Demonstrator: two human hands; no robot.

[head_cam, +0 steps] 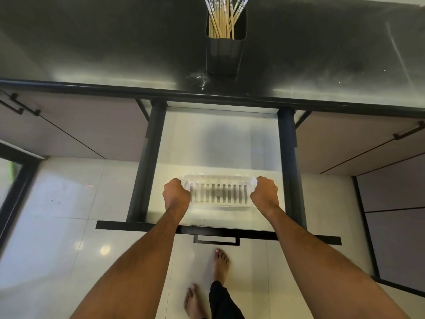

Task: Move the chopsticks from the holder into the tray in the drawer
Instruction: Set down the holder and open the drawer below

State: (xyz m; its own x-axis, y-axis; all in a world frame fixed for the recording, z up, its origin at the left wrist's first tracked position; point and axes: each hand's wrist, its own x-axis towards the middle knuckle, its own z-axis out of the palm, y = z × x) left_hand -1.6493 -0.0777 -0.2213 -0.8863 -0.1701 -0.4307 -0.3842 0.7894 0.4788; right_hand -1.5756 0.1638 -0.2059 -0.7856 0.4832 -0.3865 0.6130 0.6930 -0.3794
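Note:
A clear plastic tray with a slotted bottom lies in the front part of the open drawer. My left hand grips its left end and my right hand grips its right end. The tray holds nothing that I can see. On the dark countertop behind the drawer stands a black square holder near the counter's front edge. Several bamboo chopsticks with blue-and-white patterned tops stand in the holder, leaning at different angles.
The drawer is pulled far out, its black front panel and handle close to my body. Closed cabinet doors with dark handles flank it on both sides. My bare feet stand on the pale tiled floor below. A few water drops lie beside the holder.

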